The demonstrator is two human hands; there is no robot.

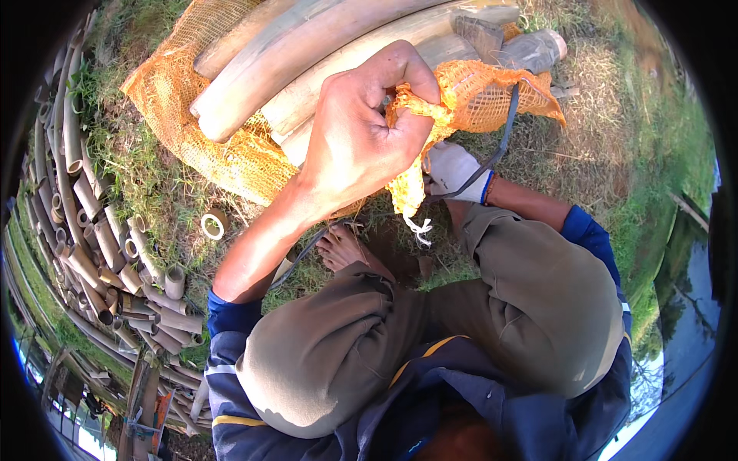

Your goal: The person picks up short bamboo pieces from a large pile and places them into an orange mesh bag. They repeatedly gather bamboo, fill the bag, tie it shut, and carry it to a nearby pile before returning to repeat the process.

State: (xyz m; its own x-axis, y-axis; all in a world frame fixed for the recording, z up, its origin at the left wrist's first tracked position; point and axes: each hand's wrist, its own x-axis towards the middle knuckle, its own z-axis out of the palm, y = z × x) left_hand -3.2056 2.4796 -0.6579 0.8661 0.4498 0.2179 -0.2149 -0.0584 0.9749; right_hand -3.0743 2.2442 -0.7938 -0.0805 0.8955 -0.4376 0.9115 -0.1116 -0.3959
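Note:
My bare left hand is closed around a gathered bunch of orange mesh sack, held up in front of me. A twisted end of the mesh with frayed white threads hangs below the fist. Behind the mesh, low by my right knee, is my right hand in a white glove; its fingers are mostly hidden. A dark flat strap runs from the mesh past the glove. More of the strap shows by my left forearm. Just beyond the left hand, thick bamboo lengths lie on more orange netting.
Many cut bamboo pieces are heaped on the left. A single bamboo ring lies on the grass near my left forearm. My bare foot is between the heap and my knees. Dry grass covers the ground at the right.

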